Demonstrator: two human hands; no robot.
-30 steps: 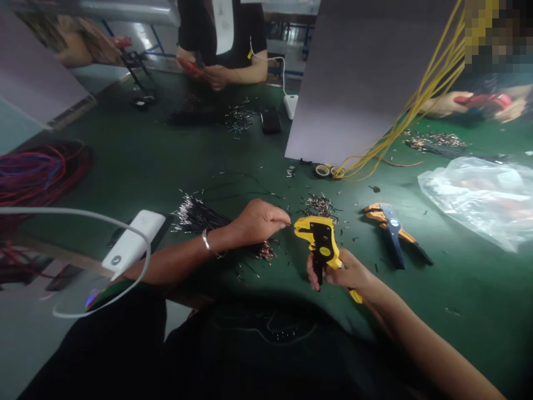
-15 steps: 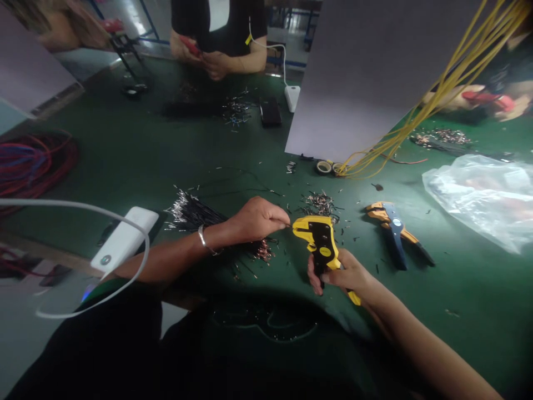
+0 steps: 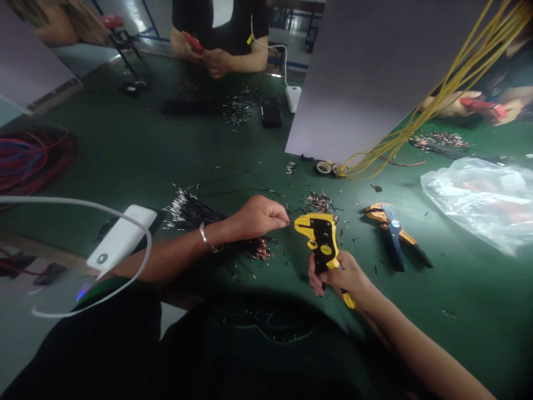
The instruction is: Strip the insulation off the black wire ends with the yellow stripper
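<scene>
My left hand is pinched on a thin dark wire, whose end points at the jaws of a yellow and black wire stripper. My right hand is wrapped round the stripper's handles. Under my left wrist lies a bundle of black wires, with silvery ends at the left and copper ends at the right. Just beyond the stripper is a pile of small wire scraps.
A blue and orange stripper and a plastic bag lie right. Yellow wires hang by a grey panel. A white power bank with cable is left. Two people hold red tools across the green table.
The stripper's handles have drawn closer together in my right hand, and its head has shifted slightly right. My left hand has barely moved.
</scene>
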